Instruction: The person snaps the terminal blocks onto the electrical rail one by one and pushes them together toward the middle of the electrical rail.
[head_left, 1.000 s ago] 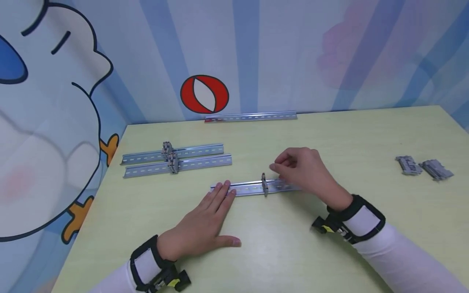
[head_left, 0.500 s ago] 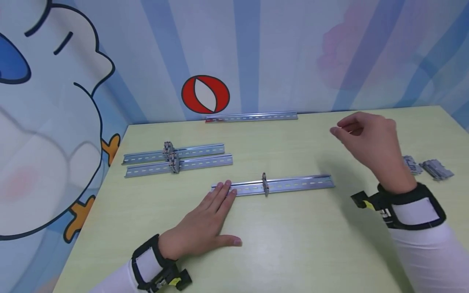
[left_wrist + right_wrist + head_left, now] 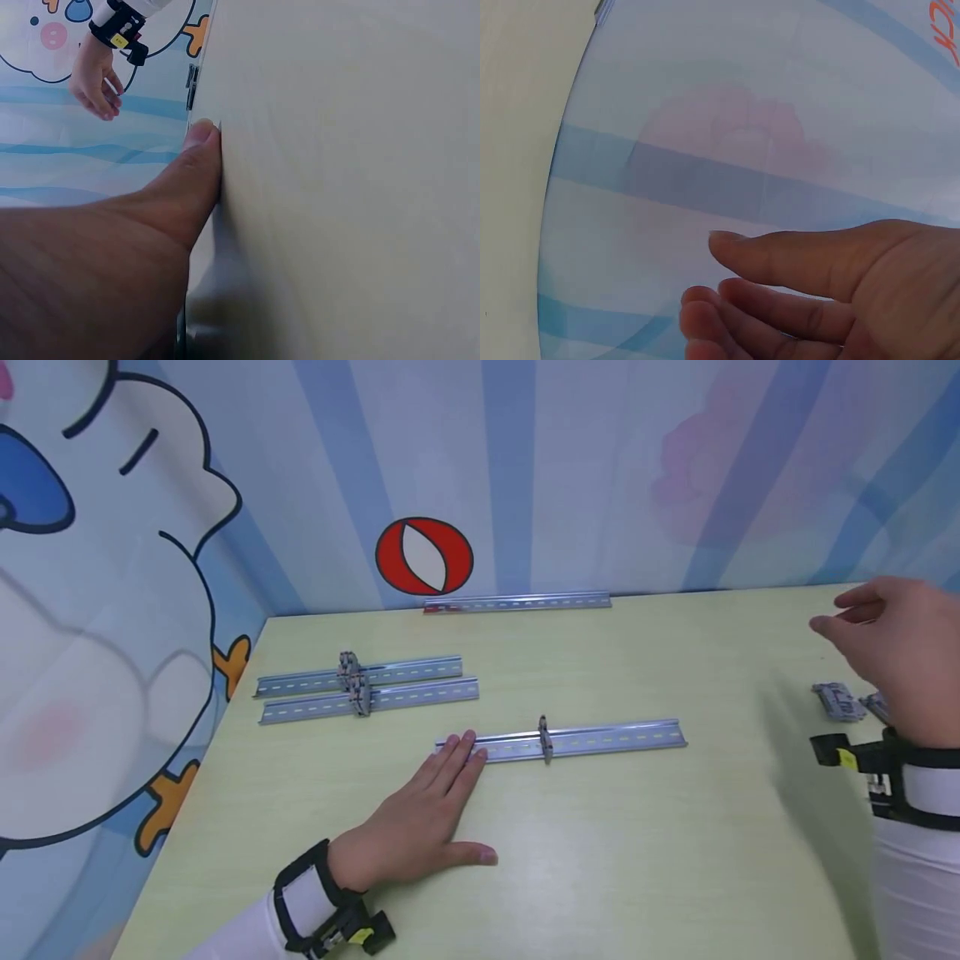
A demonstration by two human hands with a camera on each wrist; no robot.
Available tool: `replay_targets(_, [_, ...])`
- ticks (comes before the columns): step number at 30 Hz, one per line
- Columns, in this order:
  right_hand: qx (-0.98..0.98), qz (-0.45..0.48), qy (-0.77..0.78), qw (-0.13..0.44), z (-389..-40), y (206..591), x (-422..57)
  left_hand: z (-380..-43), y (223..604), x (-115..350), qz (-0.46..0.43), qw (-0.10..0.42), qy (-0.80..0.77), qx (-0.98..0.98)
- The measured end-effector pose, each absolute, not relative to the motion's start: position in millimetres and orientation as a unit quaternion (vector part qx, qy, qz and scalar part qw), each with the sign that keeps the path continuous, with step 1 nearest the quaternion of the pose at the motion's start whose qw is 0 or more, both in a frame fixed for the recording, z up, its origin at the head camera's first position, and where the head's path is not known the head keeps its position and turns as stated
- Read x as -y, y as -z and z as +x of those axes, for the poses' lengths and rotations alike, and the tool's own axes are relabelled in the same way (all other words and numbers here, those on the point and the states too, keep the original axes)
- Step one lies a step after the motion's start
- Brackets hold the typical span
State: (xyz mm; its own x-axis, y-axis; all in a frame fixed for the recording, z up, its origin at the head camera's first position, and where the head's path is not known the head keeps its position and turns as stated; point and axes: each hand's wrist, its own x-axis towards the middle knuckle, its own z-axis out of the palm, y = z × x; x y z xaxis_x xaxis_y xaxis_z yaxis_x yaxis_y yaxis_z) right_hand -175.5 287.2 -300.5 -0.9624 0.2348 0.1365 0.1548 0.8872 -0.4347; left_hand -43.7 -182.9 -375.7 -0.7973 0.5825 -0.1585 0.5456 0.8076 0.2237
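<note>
My left hand [image 3: 420,818] lies flat with its fingertips on the left end of a slotted metal DIN rail [image 3: 615,737]. A thin grey clip-like piece [image 3: 545,740] stands upright across that rail, near its middle. In the left wrist view the thumb [image 3: 196,161] stretches along the tabletop. My right hand [image 3: 900,652] hangs in the air at the far right, its fingers loosely bent and holding nothing. Below it on the table lie two grey block-shaped pieces, the nearer one [image 3: 838,702] in plain sight and the other [image 3: 876,704] partly covered by the hand.
Two more slotted rails, the rear one [image 3: 408,671] and the front one [image 3: 427,693], lie side by side at the left, each bearing grey pieces [image 3: 358,692]. Another rail [image 3: 517,602] lies along the back edge against the printed wall [image 3: 585,468].
My right hand has left the rail and moved far to the right, over near the grey blocks. The left hand has stayed on the rail's left end.
</note>
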Motion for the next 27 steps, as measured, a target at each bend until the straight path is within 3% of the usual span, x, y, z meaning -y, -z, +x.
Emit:
replay_targets(4, [0.973, -0.131, -0.185, 0.035, -186.6, 313.9, -311.0, -44.0, 377.0, 183.3, 0.299, 0.109, -0.085, -0.944])
replay_targets(9, [0.984, -0.131, -0.118, -0.030, -180.5, 306.2, -305.5, -44.1, 378.4, 183.3, 0.301, 0.105, -0.093, -0.943])
replay_targets(27, [0.985, -0.131, -0.091, -0.070, -184.8, 339.0, -329.9, -43.7, 378.8, 183.3, 0.301, 0.100, -0.081, -0.945])
